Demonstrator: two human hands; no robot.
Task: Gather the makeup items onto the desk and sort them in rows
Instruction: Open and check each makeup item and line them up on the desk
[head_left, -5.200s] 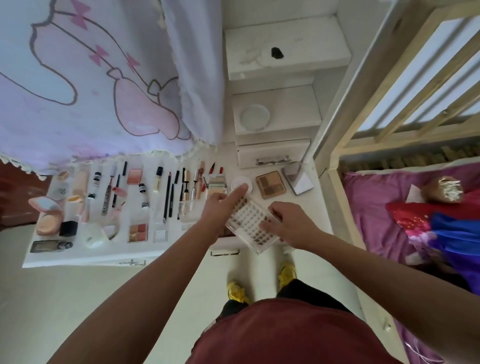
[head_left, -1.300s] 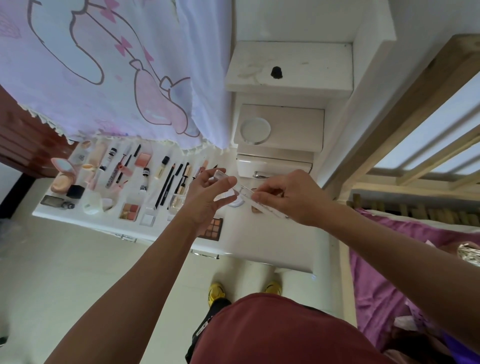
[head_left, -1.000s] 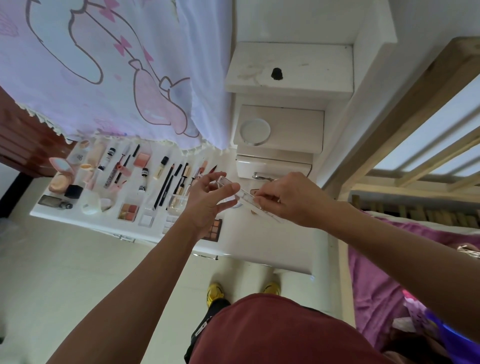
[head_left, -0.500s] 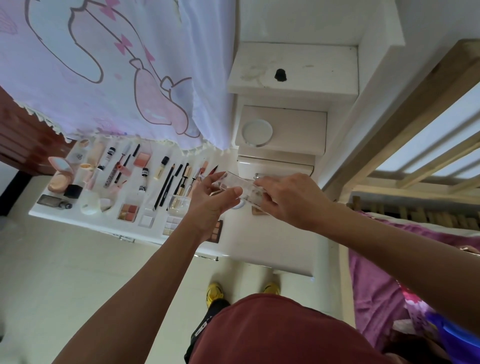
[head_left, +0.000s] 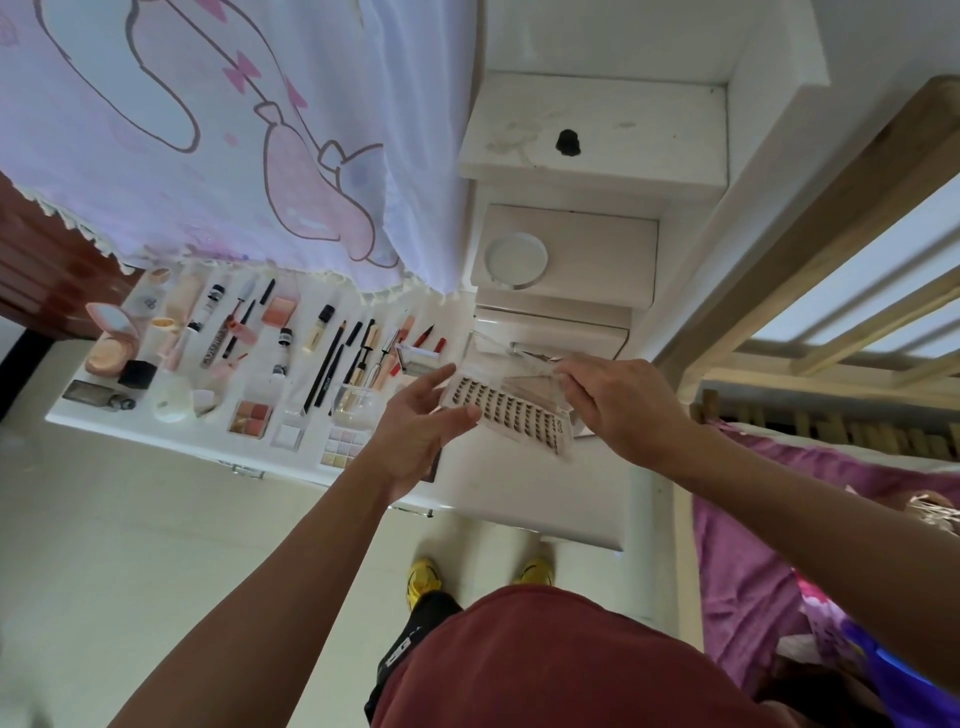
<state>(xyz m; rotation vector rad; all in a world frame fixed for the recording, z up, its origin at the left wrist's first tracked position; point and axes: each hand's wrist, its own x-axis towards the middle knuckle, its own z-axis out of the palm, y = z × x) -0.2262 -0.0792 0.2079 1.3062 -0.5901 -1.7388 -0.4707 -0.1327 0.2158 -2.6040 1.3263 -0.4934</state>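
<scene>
A lilac-white curtain (head_left: 208, 130) at far left is showing pink cartoon outlines and pink bows. The worktop (head_left: 519, 499) is showing plain white. On it, a compact (head_left: 109, 343) is showing peach, a cube (head_left: 137, 373) black, a four-pan palette (head_left: 251, 417) coral and pink squares, a second palette (head_left: 343, 447) a pastel grid, and the pencils (head_left: 327, 371) black. The clear lash case (head_left: 511, 410) is showing rows of dark lashes on pale card. Near, the person is wearing a dark red shirt (head_left: 545, 665) and yellow shoes (head_left: 423, 577). The bedcover (head_left: 743, 545) at right is showing purple.
</scene>
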